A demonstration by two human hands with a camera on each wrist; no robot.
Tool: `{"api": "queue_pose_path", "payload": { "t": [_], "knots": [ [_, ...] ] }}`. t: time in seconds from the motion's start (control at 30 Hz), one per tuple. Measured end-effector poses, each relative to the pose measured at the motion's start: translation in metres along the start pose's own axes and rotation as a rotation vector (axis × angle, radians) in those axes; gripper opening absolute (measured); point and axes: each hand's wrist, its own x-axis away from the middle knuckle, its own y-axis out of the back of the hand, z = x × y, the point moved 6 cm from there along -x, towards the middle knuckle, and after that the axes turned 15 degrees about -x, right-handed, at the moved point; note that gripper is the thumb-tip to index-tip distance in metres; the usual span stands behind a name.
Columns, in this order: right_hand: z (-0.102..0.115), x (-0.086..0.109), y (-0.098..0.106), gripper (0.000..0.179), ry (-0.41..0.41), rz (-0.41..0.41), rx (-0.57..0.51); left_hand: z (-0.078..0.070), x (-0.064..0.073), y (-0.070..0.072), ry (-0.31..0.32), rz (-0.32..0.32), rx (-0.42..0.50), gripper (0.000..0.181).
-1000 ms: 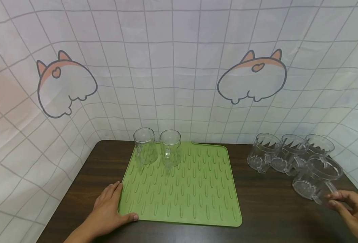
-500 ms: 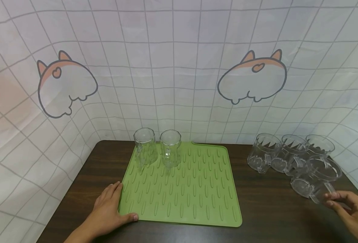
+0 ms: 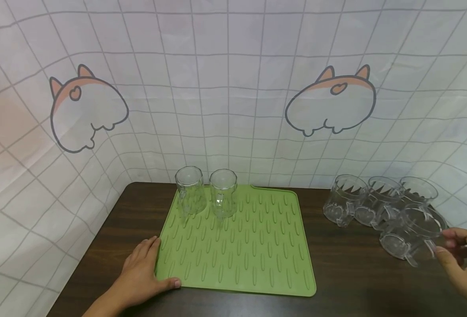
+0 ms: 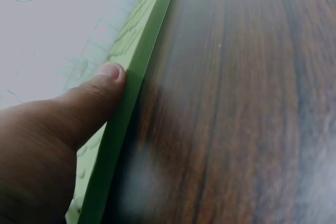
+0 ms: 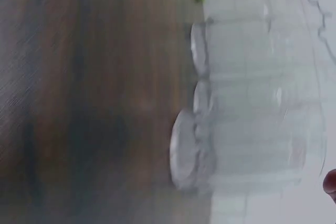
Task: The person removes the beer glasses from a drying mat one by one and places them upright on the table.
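My left hand (image 3: 138, 275) lies on the near left corner of a green ribbed mat (image 3: 265, 279), fingers along its left edge. In the left wrist view the thumb (image 4: 97, 90) rests over the mat's front edge (image 4: 123, 108). On the right, my right hand (image 3: 465, 264) is beside the nearest clear glass mug (image 3: 396, 245), its thumb by the handle and its fingers near the rim. The right wrist view, blurred, has one fingertip (image 5: 329, 182) apart from that upright mug (image 5: 252, 150).
Two glass mugs, a left one (image 3: 191, 198) and a right one (image 3: 223, 198), stand upright at the mat's back left. Behind the nearest mug are three more, including one (image 3: 342, 202) at the left. A white grid-patterned curtain (image 3: 237, 110) closes off the dark wooden table (image 3: 348, 273).
The nearest mug shifted slightly left, held by its handle. My right hand has since let go of the handle and moved up and right towards the rim. My left hand stays still.
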Motion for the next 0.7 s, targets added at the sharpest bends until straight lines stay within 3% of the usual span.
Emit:
{"api": "queue_pose_path", "payload": {
  "t": [0.07, 0.17, 0.3, 0.47, 0.7],
  "knots": [
    [0.008, -0.007, -0.011, 0.032, 0.056, 0.097, 0.027, 0.0, 0.0, 0.0, 0.0, 0.003, -0.002, 0.138],
    [0.019, -0.014, -0.028, 0.037, 0.11, 0.227, 0.079, 0.0, 0.001, -0.001, 0.0, 0.003, -0.003, 0.138],
    [0.033, -0.019, -0.051, 0.043, 0.152, 0.335, 0.114, 0.0, 0.002, -0.001, 0.0, -0.004, -0.007, 0.138],
    [0.047, -0.027, -0.081, 0.045, 0.164, 0.386, 0.07, 0.0, 0.002, 0.0, 0.002, -0.017, -0.015, 0.138],
    [0.056, -0.035, -0.125, 0.042, 0.112, 0.423, 0.031, -0.001, 0.002, 0.002, 0.005, -0.035, -0.022, 0.138]
  ]
}}
